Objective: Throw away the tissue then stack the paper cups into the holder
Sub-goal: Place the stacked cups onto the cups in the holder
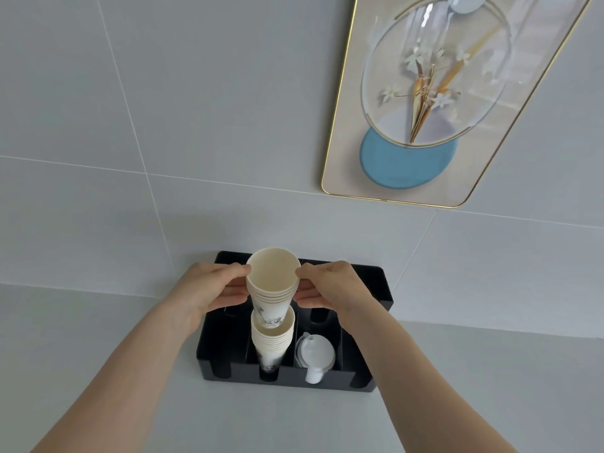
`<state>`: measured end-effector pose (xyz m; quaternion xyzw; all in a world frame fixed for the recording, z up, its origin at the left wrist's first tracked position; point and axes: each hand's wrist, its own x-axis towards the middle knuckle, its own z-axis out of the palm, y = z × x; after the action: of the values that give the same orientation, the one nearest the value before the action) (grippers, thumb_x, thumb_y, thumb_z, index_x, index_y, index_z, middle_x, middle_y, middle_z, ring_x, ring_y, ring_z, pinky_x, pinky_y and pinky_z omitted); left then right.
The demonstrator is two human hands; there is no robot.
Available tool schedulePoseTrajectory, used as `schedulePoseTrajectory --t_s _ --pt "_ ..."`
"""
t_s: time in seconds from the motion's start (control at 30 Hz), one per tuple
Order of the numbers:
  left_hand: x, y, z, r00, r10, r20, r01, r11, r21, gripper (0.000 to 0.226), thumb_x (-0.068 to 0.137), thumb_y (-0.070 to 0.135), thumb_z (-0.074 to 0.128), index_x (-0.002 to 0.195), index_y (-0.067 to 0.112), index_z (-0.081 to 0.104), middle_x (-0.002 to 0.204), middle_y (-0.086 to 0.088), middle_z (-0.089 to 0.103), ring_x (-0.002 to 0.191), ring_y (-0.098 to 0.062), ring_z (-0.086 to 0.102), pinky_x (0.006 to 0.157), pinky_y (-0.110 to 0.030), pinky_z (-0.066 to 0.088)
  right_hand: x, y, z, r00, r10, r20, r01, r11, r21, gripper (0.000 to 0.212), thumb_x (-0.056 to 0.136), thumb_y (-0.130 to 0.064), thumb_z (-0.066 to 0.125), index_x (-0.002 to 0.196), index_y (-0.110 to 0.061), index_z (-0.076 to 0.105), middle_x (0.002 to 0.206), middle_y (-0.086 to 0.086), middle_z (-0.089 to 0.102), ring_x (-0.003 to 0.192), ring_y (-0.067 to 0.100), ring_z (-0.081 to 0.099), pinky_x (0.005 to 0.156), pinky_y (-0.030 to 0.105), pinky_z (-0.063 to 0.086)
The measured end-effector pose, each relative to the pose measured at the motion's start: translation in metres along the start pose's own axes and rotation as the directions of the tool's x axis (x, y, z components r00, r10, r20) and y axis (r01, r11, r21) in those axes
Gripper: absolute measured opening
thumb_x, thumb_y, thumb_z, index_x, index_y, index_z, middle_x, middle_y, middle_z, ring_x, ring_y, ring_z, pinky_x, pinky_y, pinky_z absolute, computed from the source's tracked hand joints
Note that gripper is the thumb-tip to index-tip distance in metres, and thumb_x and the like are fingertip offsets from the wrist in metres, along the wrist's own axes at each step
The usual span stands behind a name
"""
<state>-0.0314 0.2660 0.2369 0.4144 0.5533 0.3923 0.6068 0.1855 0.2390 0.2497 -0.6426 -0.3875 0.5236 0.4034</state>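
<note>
One view only — head-worn, wide-angle, looking forward and down from above the forearms. Close range: both hands [209, 289] [330, 287] sit low-centre over a black holder [366, 325] on a pale counter [98, 338]. Upper frame takes in tiled wall [163, 93] — lines bend toward the edges.

Two cup stacks [273, 282], one holder [380, 289], one lid pile [315, 351].

1. The nested cream paper cups [273, 282] I hold carry a grey ink-style print on the side.
2. The stacked cream paper cups [273, 335] below match.
3. The slotted plastic holder [380, 282] is black.
4. The round plastic lids [315, 351] are white.
5. The gold-edged framed picture [434, 103] shows a blue disc and pale flowers.
</note>
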Motion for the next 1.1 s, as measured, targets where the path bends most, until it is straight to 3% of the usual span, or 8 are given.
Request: schedulePoseTrajectory --t_s 0.1,0.57,0.7,0.87,1.03,1.1 --pt "0.013 -0.012 -0.005 0.999 -0.033 0.014 0.033 0.999 0.002 0.021 0.088 0.017 0.076 0.103 0.002 0.076 0.088 -0.013 0.081 0.081 -0.023 0.079 0.064 -0.025 0.065 0.009 0.011 0.007 0.999 0.033 -0.013 -0.034 0.999 -0.007 0.02 0.089 -0.016 0.071 0.092 0.002 0.079 0.09 0.022 0.08 0.084 0.032 0.079 0.066 0.031 0.066" --pt "0.049 -0.065 -0.004 0.989 -0.146 0.034 0.142 0.986 0.093 0.011 0.09 0.016 0.074 0.091 0.007 0.08 0.082 -0.01 0.081 0.078 -0.019 0.079 0.062 -0.024 0.063 0.041 0.066 0.016 0.98 0.167 -0.104 -0.177 0.98 -0.094 0.012 0.087 -0.016 0.072 0.089 -0.007 0.079 0.085 0.015 0.081 0.082 0.029 0.08 0.074 0.036 0.067" --pt "0.052 -0.075 -0.003 0.991 -0.131 0.017 0.128 0.983 0.134 0.01 0.091 0.016 0.072 0.089 0.012 0.081 0.08 -0.006 0.081 0.08 -0.019 0.079 0.066 -0.025 0.062 0.047 0.078 0.019 0.976 0.176 -0.132 -0.194 0.971 -0.138 0.012 0.085 -0.017 0.071 0.084 -0.009 0.08 0.085 0.014 0.081 0.083 0.027 0.079 0.079 0.037 0.066" --pt "0.052 -0.085 -0.003 0.996 -0.09 0.015 0.087 0.982 0.166 0.011 0.093 0.015 0.071 0.087 0.019 0.079 0.079 -0.001 0.081 0.077 -0.013 0.078 0.062 -0.018 0.06 0.05 0.088 0.021 0.972 0.182 -0.149 -0.208 0.962 -0.179 0.011 0.087 -0.018 0.07 0.079 -0.017 0.077 0.086 0.01 0.08 0.08 0.023 0.079 0.076 0.033 0.066" --pt "0.053 -0.089 -0.001 0.998 -0.063 -0.015 0.064 0.987 0.15 0.007 0.092 0.016 0.073 0.091 0.019 0.079 0.082 -0.001 0.081 0.079 -0.014 0.078 0.064 -0.021 0.061 0.053 0.092 0.021 0.972 0.168 -0.165 -0.2 0.959 -0.199 0.013 0.088 -0.018 0.067 0.086 -0.013 0.079 0.09 0.014 0.08 0.083 0.024 0.079 0.081 0.036 0.066" --pt "0.054 -0.09 -0.001 0.998 -0.06 -0.027 0.064 0.986 0.153 0.007 0.092 0.016 0.073 0.095 0.016 0.08 0.085 -0.002 0.081 0.079 -0.014 0.078 0.065 -0.022 0.061 0.054 0.093 0.022 0.972 0.163 -0.171 -0.197 0.96 -0.2 0.017 0.087 -0.019 0.066 0.086 -0.007 0.079 0.091 0.017 0.079 0.076 0.021 0.075 0.083 0.037 0.065"
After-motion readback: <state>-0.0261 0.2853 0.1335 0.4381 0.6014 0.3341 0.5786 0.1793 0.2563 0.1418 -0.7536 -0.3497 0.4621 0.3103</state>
